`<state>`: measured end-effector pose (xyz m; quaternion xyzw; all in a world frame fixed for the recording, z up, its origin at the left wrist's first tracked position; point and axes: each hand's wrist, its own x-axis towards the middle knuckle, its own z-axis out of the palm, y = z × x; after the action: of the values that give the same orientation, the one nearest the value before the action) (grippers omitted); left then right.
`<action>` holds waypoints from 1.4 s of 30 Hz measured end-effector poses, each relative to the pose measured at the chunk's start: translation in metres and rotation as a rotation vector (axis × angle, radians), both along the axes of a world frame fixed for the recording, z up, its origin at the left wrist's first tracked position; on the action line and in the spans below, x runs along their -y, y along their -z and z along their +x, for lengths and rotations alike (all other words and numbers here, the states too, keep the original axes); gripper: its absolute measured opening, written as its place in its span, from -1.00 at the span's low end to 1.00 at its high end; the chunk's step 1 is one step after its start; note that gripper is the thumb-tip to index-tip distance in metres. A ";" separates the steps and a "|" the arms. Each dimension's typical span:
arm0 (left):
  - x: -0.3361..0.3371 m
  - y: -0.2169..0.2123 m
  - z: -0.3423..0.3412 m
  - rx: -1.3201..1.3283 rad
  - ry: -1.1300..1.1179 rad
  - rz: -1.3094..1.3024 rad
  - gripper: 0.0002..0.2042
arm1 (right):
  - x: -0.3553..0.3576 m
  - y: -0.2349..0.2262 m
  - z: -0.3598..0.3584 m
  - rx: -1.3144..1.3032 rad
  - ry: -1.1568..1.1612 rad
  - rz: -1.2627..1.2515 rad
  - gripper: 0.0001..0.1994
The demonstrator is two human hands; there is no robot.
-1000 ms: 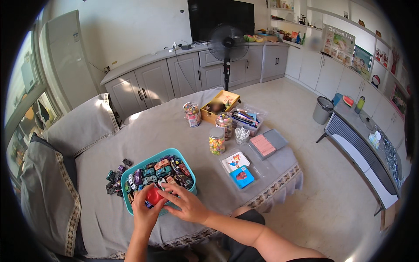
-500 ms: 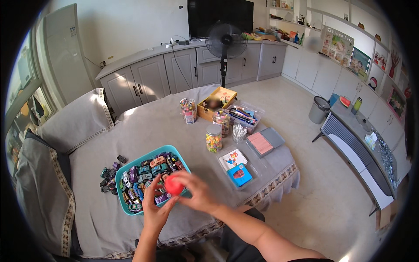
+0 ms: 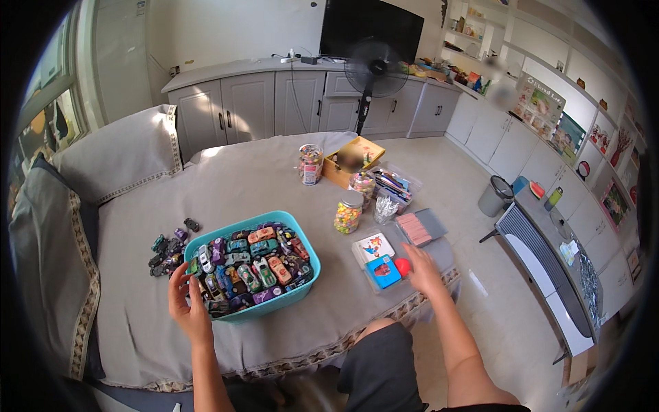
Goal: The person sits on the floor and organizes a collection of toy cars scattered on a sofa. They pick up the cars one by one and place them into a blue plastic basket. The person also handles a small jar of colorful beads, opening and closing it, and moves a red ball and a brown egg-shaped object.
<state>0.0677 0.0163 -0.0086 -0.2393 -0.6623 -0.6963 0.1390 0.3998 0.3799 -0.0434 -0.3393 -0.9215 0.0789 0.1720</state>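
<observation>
A teal plastic basket [image 3: 312,271] full of small toy cars [image 3: 248,276] sits on the cloth-covered table. Beside its left rim is my left hand [image 3: 189,305], empty, with the thumb and fingers apart. My right hand [image 3: 424,273] is at the right front of the table, fingers stretched out, right next to a red ball [image 3: 403,267]. The ball lies against the right side of a blue box [image 3: 382,272]; whether my thumb still touches it is hidden. A white picture card or box [image 3: 373,248] lies just behind the blue box.
Several loose toy cars [image 3: 168,254] lie left of the basket. Behind the blue box stand a candy jar [image 3: 348,213], a clear cup [image 3: 385,209], a box of pink cards [image 3: 414,228], a pen bin [image 3: 398,185] and a yellow wooden box [image 3: 357,159]. A fan [image 3: 375,69] stands beyond the table.
My hands have parted. The right one carried the red ball from over the basket to beside the blue box; the left moved to the basket's left rim. The view shifted.
</observation>
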 end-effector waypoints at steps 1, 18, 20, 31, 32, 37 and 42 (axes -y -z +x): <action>0.002 -0.001 -0.002 0.029 0.010 0.009 -0.75 | 0.001 -0.004 -0.003 0.004 0.006 0.011 -0.25; 0.091 0.129 -0.117 -0.106 -0.423 -0.489 -0.47 | 0.182 -0.050 -0.238 -0.636 -0.595 -0.233 -0.64; 0.072 0.113 -0.107 -0.106 -0.209 -0.552 -0.29 | 0.182 -0.042 -0.239 -0.665 -0.589 -0.148 -0.66; 0.026 0.128 -0.127 -0.066 -0.350 -0.611 -0.50 | 0.184 -0.029 -0.232 -0.698 -0.606 -0.056 -0.69; 0.024 0.129 -0.130 -0.062 -0.366 -0.634 -0.50 | 0.186 -0.029 -0.231 -0.692 -0.589 -0.079 -0.69; 0.018 0.119 -0.147 0.009 -0.351 -0.737 -0.55 | 0.186 -0.030 -0.231 -0.674 -0.613 -0.055 -0.68; 0.033 0.132 -0.158 0.109 -0.319 -0.642 -0.64 | 0.186 -0.031 -0.230 -0.658 -0.624 -0.042 -0.68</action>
<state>-0.0907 -0.0163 -0.1405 -0.1270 -0.8826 -0.4342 0.1281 0.1694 0.1942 -0.0128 -0.0056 -0.8743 0.2491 0.4167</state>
